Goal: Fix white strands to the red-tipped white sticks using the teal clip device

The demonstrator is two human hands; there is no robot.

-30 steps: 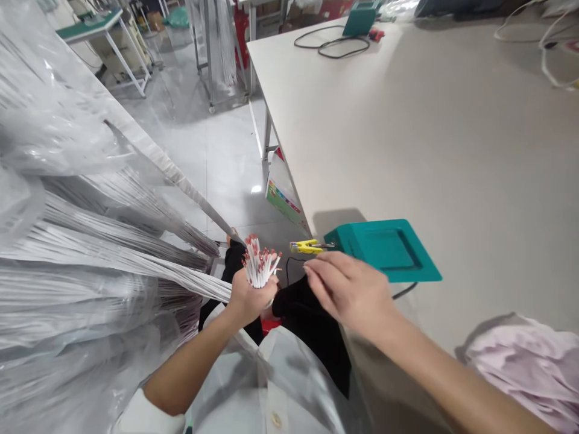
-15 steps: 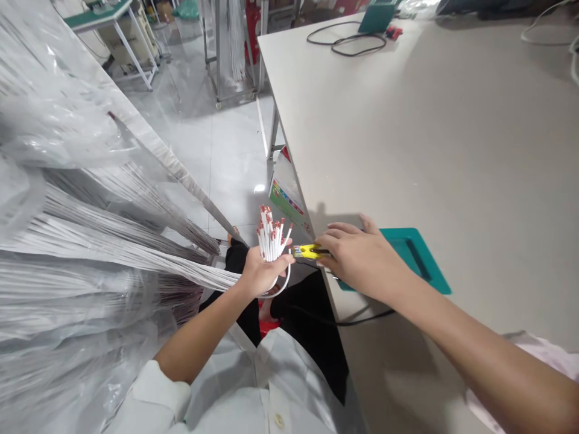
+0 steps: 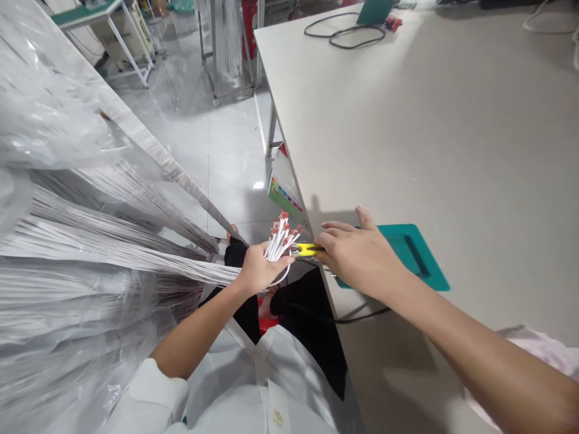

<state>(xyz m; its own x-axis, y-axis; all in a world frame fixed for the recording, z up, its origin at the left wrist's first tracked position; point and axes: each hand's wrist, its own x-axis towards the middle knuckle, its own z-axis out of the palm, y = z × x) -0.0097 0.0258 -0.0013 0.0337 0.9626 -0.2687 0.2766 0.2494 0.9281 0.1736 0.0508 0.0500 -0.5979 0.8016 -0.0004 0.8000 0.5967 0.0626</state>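
My left hand (image 3: 260,268) is closed around a bundle of white wires (image 3: 275,249) whose reddish tips fan out upward above the fist. The wires trail left from the hand into a larger hanging mass, and one curves in a loop below the thumb. My right hand (image 3: 357,253) is above the table's left edge, its thumb and first fingers closed on a small yellow tool (image 3: 307,249) with a silvery front end. That end reaches the left thumb and the wires; whether it touches a wire is unclear. Beneath the right hand lies a teal tray (image 3: 432,274), partly covered.
Plastic-wrapped hanging wires (image 3: 90,241) and a slanted rail (image 3: 181,181) fill the left side. The pale table (image 3: 429,132) spans the right, with a coiled black cable (image 3: 332,39) at its far end. A printed carton (image 3: 284,196) is below its left edge.
The wire tips in my left hand have swung right and lean toward the yellow tool. My right hand keeps its grip with little movement. The view has shifted slightly.
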